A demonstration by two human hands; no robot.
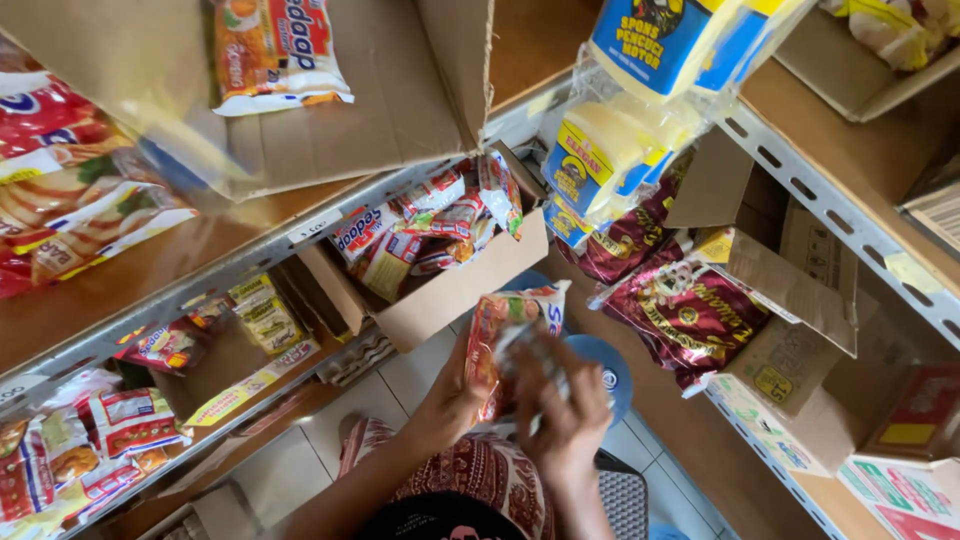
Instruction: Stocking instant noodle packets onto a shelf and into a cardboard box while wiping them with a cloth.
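Both hands are raised in front of the metal shelf (300, 232). The left hand (455, 395) is closed around the lower edge of a noodle packet (505, 325), orange and white, held upright just below an open cardboard box (455, 290) filled with similar packets. The right hand (570, 410) lies against the packet's front with fingers curled; how firmly it grips cannot be told, since it is blurred. Dark red snack bags (685, 315) sit to the right.

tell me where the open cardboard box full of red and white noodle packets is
In the head view, the open cardboard box juts off the left shelf, centre frame, just above the left hand and right hand.
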